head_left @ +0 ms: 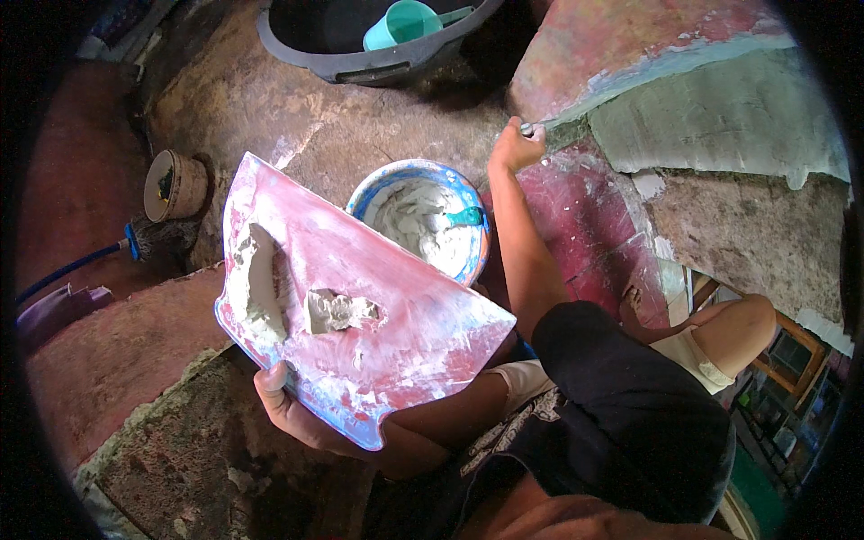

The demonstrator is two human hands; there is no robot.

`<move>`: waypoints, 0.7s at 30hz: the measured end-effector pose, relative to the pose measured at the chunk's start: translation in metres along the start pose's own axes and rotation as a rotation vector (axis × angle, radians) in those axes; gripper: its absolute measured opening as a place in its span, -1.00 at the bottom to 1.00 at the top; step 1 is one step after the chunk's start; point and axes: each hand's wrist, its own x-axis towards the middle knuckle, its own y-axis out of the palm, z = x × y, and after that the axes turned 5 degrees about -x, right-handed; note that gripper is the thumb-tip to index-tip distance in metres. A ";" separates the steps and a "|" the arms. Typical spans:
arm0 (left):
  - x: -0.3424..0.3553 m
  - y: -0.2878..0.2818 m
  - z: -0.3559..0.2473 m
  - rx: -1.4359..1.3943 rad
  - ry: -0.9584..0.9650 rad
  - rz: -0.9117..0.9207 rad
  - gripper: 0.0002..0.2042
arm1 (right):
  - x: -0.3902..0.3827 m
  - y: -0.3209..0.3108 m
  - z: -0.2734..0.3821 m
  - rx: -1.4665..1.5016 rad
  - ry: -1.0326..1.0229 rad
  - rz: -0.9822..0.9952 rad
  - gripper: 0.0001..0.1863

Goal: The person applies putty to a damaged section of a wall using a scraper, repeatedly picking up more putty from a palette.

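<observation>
My left hand (286, 409) grips the lower edge of a pink, plaster-smeared board (396, 306), thumb on top and fingers hidden beneath. On the board lie a long thick ridge of white plaster (258, 286) and a smaller lump (335, 311). Out to the upper right, my right hand (517, 148) is closed beside the wall's corner; what it holds, if anything, I cannot make out. Partly behind the board stands a blue-rimmed bucket (357, 200) of white plaster (412, 209), with a teal tool piece (465, 216) at its right inner side.
A black basin (351, 65) with a teal dipper (402, 25) sits at the far side. At left are a small pot (171, 186) and a blue-handled brush (76, 270). Grey plaster (720, 117) covers part of the right wall. Wooden frames (801, 355) show at lower right.
</observation>
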 end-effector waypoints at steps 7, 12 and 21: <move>-0.001 0.001 0.001 -0.068 -0.012 0.029 -0.53 | -0.003 0.002 0.021 0.059 -0.012 -0.013 -0.76; -0.001 0.003 0.000 -0.056 -0.020 0.104 -0.53 | -0.001 0.001 0.028 0.107 -0.037 -0.014 -0.71; 0.003 0.002 0.002 -0.040 0.022 0.168 -0.61 | 0.000 -0.006 0.069 0.236 -0.056 -0.044 -0.73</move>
